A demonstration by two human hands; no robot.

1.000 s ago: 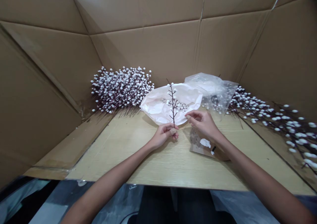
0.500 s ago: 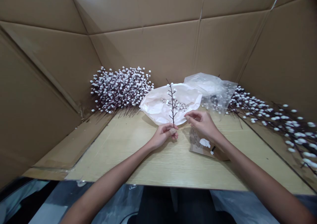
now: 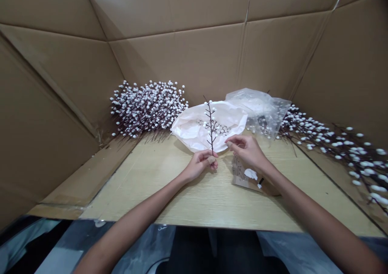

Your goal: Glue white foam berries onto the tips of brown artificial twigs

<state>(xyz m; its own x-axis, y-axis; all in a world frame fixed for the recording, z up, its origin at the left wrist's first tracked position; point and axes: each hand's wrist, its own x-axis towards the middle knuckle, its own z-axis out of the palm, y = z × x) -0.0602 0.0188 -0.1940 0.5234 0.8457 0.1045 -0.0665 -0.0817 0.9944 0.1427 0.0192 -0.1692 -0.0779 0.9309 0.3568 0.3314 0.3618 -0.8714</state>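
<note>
My left hand pinches the lower end of a dark brown artificial berry twig, which stands upright with white berries along part of it. To its right, my right hand is closed, thumb against fingertips, apart from the twig. Whatever lies in that pinch is too small to make out. Behind the twig rests an open white bag with loose white berries inside. Beneath my right hand lies a brown box with plastic film and torn white paper on it.
A dense pile of white-berried stems lies at the back left. More berry stems stretch along the right side, partly under a clear plastic bag. Tall cardboard walls enclose the wooden table at the back and sides.
</note>
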